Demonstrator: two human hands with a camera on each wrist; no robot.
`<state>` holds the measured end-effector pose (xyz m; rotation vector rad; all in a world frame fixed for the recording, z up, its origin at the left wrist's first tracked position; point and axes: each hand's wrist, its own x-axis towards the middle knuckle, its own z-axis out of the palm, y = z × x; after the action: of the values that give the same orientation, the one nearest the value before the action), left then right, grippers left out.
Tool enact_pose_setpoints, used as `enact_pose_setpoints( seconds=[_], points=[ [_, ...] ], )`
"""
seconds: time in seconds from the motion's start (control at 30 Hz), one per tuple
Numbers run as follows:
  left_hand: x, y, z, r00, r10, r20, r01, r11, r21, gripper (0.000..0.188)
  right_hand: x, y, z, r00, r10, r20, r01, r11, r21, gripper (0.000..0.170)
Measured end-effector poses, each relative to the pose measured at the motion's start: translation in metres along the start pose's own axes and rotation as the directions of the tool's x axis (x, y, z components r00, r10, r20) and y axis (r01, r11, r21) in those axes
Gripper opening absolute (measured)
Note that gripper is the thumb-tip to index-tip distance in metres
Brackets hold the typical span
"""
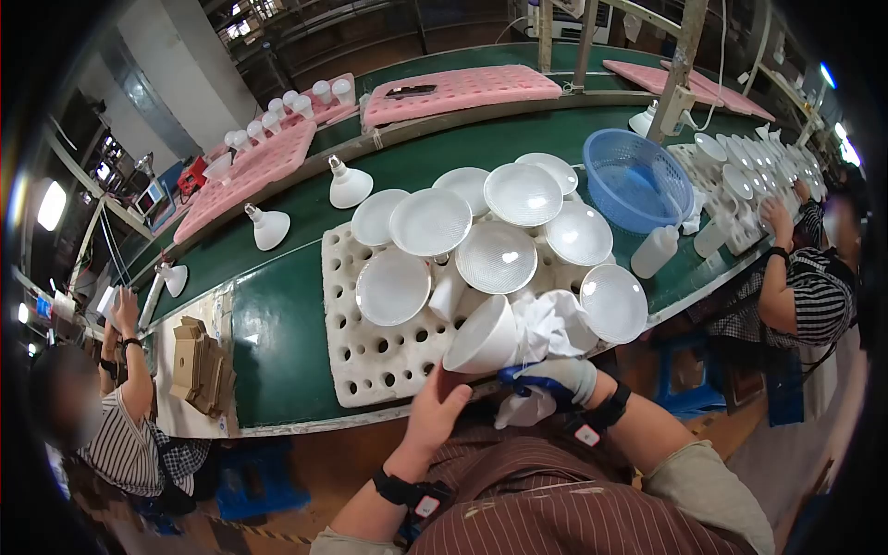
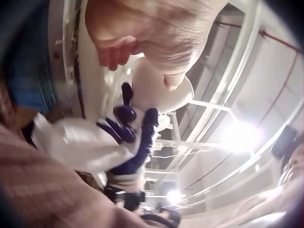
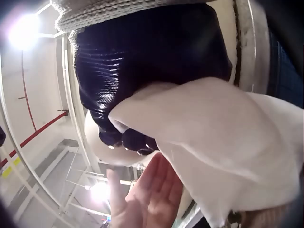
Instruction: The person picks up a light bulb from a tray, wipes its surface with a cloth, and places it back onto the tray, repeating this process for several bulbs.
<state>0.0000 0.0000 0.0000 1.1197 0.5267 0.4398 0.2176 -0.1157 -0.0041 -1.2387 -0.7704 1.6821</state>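
Note:
A white reflector bulb is held tilted between both hands, above the front edge of a foam tray. Bare, my left hand grips its wide end, the thumb pressed on the white side. My right hand, in a blue-coated glove, holds a white cloth that hangs from its fingers. In the left wrist view gloved fingers are at the bulb's narrow end, which they hide. Another crumpled white cloth lies right behind the right hand.
Several reflector bulbs stand face up in the tray. Beyond are a blue basket, a white bottle and pink foam trays. Folded cardboard lies at left. One person sits at each side of the green table.

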Motion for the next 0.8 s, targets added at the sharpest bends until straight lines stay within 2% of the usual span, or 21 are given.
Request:
enact_pose_setpoints(
  seconds=[0.03, 0.07, 0.1, 0.13, 0.17, 0.23, 0.3, 0.33, 0.37, 0.4, 0.47, 0.5, 0.53, 0.57, 0.6, 0.63, 0.67, 0.7, 0.73, 0.77, 0.8],
  points=[
    [-0.003, 0.002, 0.010, 0.997, -0.052, 0.058, 0.062, 0.979, -0.192, 0.056, -0.002, 0.004, 0.010, 1.000, -0.020, -0.007, 0.020, 1.000, 0.024, 0.042],
    [-0.006, 0.004, 0.018, 0.996, -0.071, 0.047, 0.079, 0.978, -0.195, 0.053, -0.004, 0.004, 0.018, 0.999, -0.037, -0.011, 0.037, 0.998, 0.050, 0.033],
    [-0.013, -0.006, 0.042, 0.994, -0.098, 0.048, 0.107, 0.960, -0.259, 0.050, -0.031, -0.008, 0.023, 1.000, 0.018, -0.022, -0.023, 0.970, -0.243, 0.047],
    [-0.014, -0.003, 0.045, 0.993, -0.107, -0.045, 0.093, 0.967, -0.235, 0.046, -0.017, 0.010, 0.030, 0.918, -0.394, -0.033, 0.322, 0.794, -0.516, 0.050],
    [-0.014, -0.007, 0.044, 0.993, -0.100, -0.054, 0.086, 0.971, -0.225, 0.046, -0.006, 0.029, 0.037, 0.683, -0.728, 0.068, 0.531, 0.429, -0.731, 0.054],
    [-0.009, -0.011, 0.042, 0.983, 0.098, -0.153, -0.118, 0.985, -0.128, 0.040, -0.002, 0.031, 0.042, 0.704, -0.709, 0.035, 0.499, 0.459, -0.735, 0.050],
    [-0.009, -0.019, 0.039, 0.966, 0.153, -0.210, -0.179, 0.978, -0.110, 0.031, -0.006, 0.039, 0.030, 0.860, -0.505, 0.066, 0.421, 0.632, -0.651, 0.052],
    [-0.006, -0.027, 0.030, 0.945, 0.226, -0.237, -0.200, 0.971, 0.129, 0.029, -0.020, -0.006, 0.038, 0.903, -0.424, 0.072, 0.271, 0.432, -0.860, 0.048],
    [-0.004, -0.031, 0.022, 0.921, 0.303, -0.245, -0.204, 0.911, 0.359, 0.027, -0.025, -0.019, 0.037, 0.903, -0.425, 0.069, 0.268, 0.429, -0.863, 0.048],
    [-0.004, -0.026, 0.015, 0.921, 0.304, -0.243, -0.206, 0.911, 0.357, 0.027, -0.029, -0.026, 0.037, 0.910, -0.413, -0.041, 0.272, 0.669, -0.692, 0.045],
    [-0.004, -0.012, -0.003, 0.958, 0.257, -0.128, -0.187, 0.896, 0.404, 0.018, -0.034, -0.026, 0.031, 0.769, -0.619, -0.158, 0.450, 0.701, -0.553, 0.037],
    [-0.005, 0.000, -0.004, 0.958, 0.257, -0.128, -0.186, 0.896, 0.403, 0.018, -0.047, -0.053, 0.028, 0.738, -0.673, -0.039, 0.428, 0.513, -0.744, 0.033],
    [-0.006, 0.017, -0.001, 0.976, 0.160, -0.147, -0.092, 0.918, 0.385, 0.016, -0.054, -0.064, 0.034, 0.805, -0.578, -0.137, 0.368, 0.666, -0.649, 0.034],
    [-0.004, 0.027, 0.002, 0.986, 0.061, -0.155, 0.000, 0.930, 0.368, 0.015, -0.059, -0.068, 0.042, 0.795, -0.587, -0.153, 0.382, 0.680, -0.626, 0.035],
    [-0.001, 0.027, 0.000, 0.995, 0.053, -0.084, -0.002, 0.857, 0.515, 0.030, -0.063, -0.072, 0.049, 0.785, -0.597, -0.169, 0.397, 0.692, -0.603, 0.035],
    [0.000, 0.029, 0.008, 0.997, 0.049, -0.059, -0.012, 0.856, 0.517, 0.030, -0.065, -0.088, 0.060, 0.737, -0.675, -0.030, 0.484, 0.559, -0.673, 0.036],
    [-0.002, 0.034, 0.019, 0.974, 0.205, 0.101, -0.228, 0.838, 0.496, 0.034, -0.067, -0.104, 0.071, 0.670, -0.734, 0.110, 0.568, 0.411, -0.713, 0.037],
    [-0.004, 0.036, 0.026, 0.902, 0.353, 0.249, -0.430, 0.789, 0.439, 0.038, -0.058, -0.109, 0.078, 0.625, -0.752, 0.210, 0.606, 0.298, -0.738, 0.038],
    [0.007, -0.004, 0.007, 0.931, 0.272, 0.244, -0.345, 0.875, 0.339, 0.045, -0.049, -0.113, 0.084, 0.573, -0.760, 0.306, 0.641, 0.182, -0.746, 0.040],
    [0.003, 0.012, 0.010, 0.961, 0.180, 0.211, -0.231, 0.941, 0.248, 0.046, -0.028, -0.088, 0.077, 0.519, -0.799, 0.304, 0.630, 0.117, -0.768, 0.042],
    [-0.002, 0.029, 0.014, 0.981, 0.086, 0.176, -0.113, 0.982, 0.149, 0.047, -0.012, -0.076, 0.064, 0.518, -0.800, 0.302, 0.626, 0.114, -0.771, 0.042]
  ],
)
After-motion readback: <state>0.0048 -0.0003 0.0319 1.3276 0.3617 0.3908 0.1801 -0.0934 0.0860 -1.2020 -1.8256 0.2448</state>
